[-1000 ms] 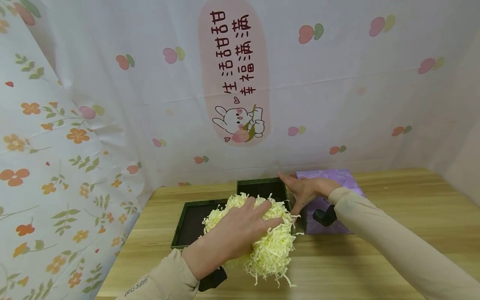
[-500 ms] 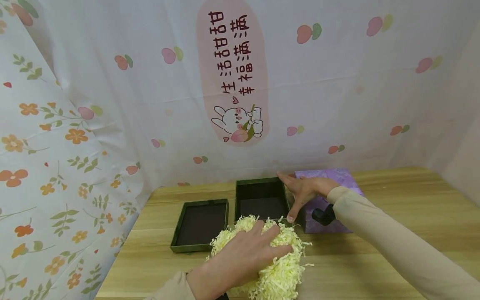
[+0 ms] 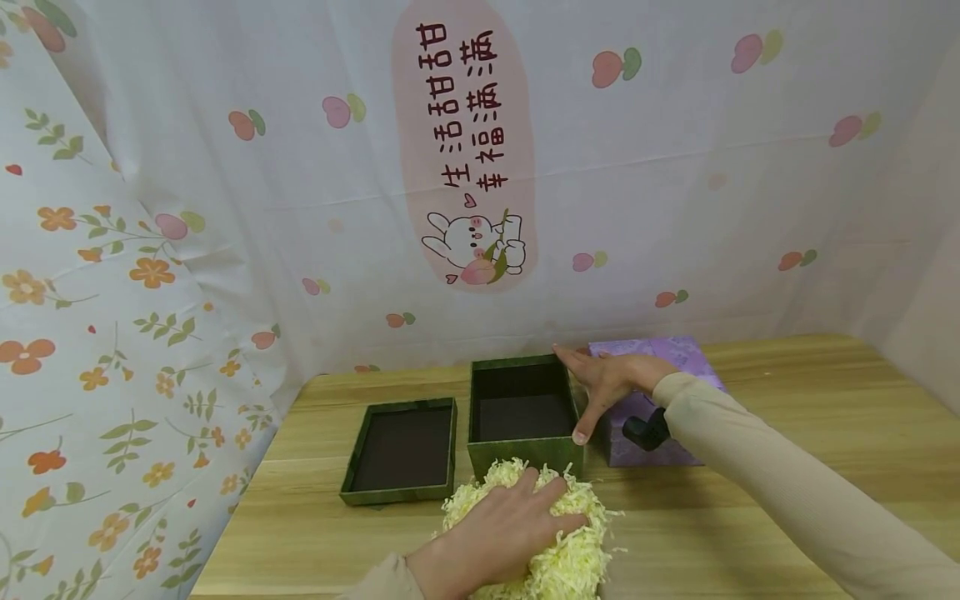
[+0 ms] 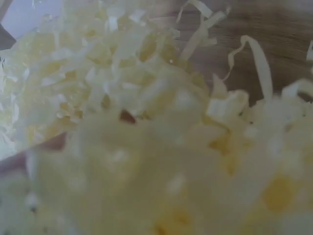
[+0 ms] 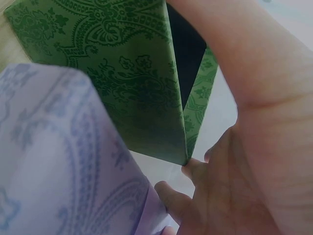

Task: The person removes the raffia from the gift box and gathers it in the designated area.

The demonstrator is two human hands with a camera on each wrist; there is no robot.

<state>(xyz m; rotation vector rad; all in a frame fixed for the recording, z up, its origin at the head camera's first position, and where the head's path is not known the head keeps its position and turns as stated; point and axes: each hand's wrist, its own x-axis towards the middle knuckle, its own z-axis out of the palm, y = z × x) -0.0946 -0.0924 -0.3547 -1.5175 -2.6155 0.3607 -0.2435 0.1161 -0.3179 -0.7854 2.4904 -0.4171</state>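
My left hand [image 3: 504, 523] grips a bulky clump of pale yellow shredded paper [image 3: 573, 557], low over the table in front of a green box [image 3: 528, 457]. In the left wrist view, curly strands [image 4: 146, 54] fill most of the picture and hide the fingers. The box is without its lid, and its dark inside shows. My right hand [image 3: 611, 383] holds the box at its right side, thumb at the front corner and a finger at the back corner. In the right wrist view, a fingertip meets the corner of the patterned green wall [image 5: 112, 88].
A shallow green lid [image 3: 397, 493] lies upturned left of the box. To the right, partly under the right wrist, is a purple patterned box [image 3: 693, 362]; its near edge [image 5: 58, 132] looms in the right wrist view. A printed cloth [image 3: 637, 208] hangs behind the wooden table [image 3: 795, 433].
My left hand has drawn the shredded paper away from over the green box, toward the front of the table, uncovering the box's inside and front wall. The right hand stays at the box's side.
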